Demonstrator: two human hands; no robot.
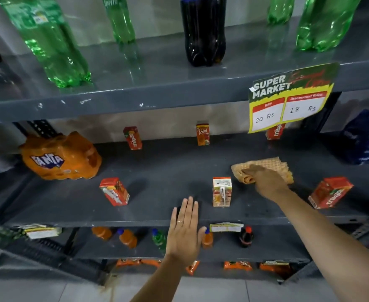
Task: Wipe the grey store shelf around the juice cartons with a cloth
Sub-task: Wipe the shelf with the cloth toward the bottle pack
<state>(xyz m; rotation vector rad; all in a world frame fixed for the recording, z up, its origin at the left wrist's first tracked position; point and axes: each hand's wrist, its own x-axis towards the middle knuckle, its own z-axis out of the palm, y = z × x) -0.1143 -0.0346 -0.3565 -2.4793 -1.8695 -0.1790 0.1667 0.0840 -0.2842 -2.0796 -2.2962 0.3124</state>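
The right hand [266, 182] presses the cloth [270, 168] flat; left hand [184, 227] rests released. A sweep toward seven o'clock could topple the near carton [222, 191].

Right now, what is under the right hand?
The right hand presses an orange cloth flat on the grey shelf. The shelf surface beneath the cloth is covered and cannot be seen.
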